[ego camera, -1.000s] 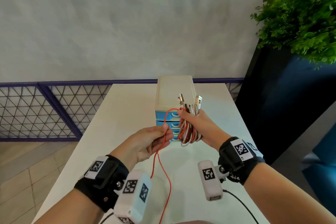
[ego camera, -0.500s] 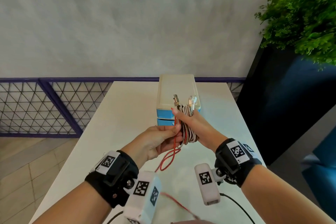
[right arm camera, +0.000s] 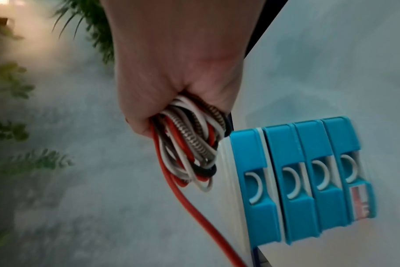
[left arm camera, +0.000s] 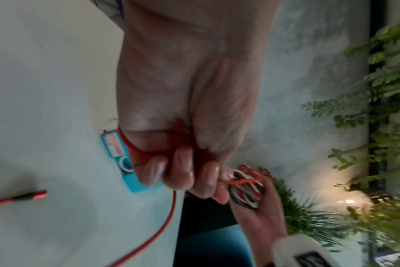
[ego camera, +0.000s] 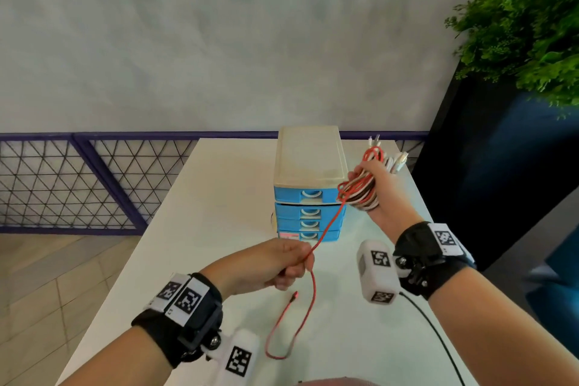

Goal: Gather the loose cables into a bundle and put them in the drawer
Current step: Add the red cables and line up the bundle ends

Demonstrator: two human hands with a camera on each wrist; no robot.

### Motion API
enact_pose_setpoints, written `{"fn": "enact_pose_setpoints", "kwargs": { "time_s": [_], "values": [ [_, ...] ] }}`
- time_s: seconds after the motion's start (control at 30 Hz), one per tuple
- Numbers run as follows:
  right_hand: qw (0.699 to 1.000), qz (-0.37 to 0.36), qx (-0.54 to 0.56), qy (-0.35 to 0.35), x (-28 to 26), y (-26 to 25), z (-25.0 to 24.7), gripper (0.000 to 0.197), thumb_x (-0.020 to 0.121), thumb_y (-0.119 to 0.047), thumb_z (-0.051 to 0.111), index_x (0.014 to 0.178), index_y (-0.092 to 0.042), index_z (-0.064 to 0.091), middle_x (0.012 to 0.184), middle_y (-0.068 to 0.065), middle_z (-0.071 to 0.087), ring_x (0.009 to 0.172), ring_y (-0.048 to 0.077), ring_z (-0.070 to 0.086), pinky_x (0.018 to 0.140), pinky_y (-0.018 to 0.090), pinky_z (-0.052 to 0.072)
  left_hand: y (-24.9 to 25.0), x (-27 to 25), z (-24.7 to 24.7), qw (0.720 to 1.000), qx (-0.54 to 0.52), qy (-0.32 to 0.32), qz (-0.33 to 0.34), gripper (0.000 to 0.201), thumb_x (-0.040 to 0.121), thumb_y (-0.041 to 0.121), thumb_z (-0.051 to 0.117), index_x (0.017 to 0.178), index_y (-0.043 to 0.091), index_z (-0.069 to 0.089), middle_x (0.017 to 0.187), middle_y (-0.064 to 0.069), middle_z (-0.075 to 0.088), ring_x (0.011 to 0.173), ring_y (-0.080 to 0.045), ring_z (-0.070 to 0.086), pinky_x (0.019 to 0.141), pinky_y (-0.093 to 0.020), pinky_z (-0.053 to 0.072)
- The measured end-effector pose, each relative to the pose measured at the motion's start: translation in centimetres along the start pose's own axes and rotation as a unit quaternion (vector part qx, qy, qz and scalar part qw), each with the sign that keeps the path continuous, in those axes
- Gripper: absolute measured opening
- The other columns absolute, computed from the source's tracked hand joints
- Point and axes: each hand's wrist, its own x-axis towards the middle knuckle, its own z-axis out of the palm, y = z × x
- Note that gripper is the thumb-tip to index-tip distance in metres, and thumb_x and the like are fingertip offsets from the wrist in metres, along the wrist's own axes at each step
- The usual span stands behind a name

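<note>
R hand [ego camera: 377,180] fisted round cable bundle [ego camera: 360,191]

pale room with a white table [ego camera: 219,197]
a grey mottled wall [ego camera: 219,41] stands behind a purple wire-mesh fence [ego camera: 78,185]; wood-look floor tiles [ego camera: 40,285] lie to the left, and a leafy green plant [ego camera: 526,28] tops a dark planter [ego camera: 488,172] on the right.

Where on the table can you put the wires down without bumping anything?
Bare table lies left of the drawer unit, out to the left edge. In front of the drawers it is crowded: the red cable trails there, under both hands.
</note>
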Motion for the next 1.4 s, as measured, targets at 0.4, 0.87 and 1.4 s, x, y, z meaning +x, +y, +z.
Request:
{"fn": "enact_pose_setpoints", "kwargs": {
  "time_s": [0.4, 0.87, 1.4],
  "values": [
    [0.948, 0.063, -0.217, -0.223, -2.1, -0.4, -0.3, 0.013, 0.09, -0.004, 0.057, 0.098, 0.005, 0.064, 0.086, 0.019, 0.072, 0.079, 0.027, 0.073, 0.066, 0.034, 0.058, 2.9, 1.6, -3.5, 0.855, 0.401, 0.307, 0.117, 0.01, 0.083, 0.015, 0.069, 0.088, 0.019, 0.076, 0.085, 0.002, 0.071, 0.08, -0.012, 0.059, 0.073, -0.023, 0.045],
    [0.9, 0.108, -0.325, -0.269, -2.9, 1.8, 0.5, 0.015, 0.083, -0.007, 0.066, 0.097, -0.003, 0.063, 0.075, 0.013, 0.068, 0.065, 0.021, 0.066, 0.066, 0.033, 0.058, 4.2, 1.6, -2.7, 0.817, 0.438, 0.335, 0.169, 0.018, 0.086, 0.029, 0.066, 0.068, 0.028, 0.065, 0.07, 0.004, 0.061, 0.067, -0.01, 0.053, 0.058, -0.019, 0.036],
    [0.933, 0.032, -0.33, -0.136, -1.0, 1.2, -1.4, 0.029, 0.086, -0.017, 0.068, 0.111, -0.008, 0.058, 0.088, 0.014, 0.074, 0.074, 0.024, 0.074, 0.063, 0.032, 0.059, 1.3, 0.0, -5.5, 0.985, 0.013, 0.171, -0.036, 0.016, 0.095, 0.014, 0.053, 0.086, 0.01, 0.066, 0.072, 0.0, 0.066, 0.069, -0.007, 0.064, 0.079, -0.031, 0.055]
  ]
}}
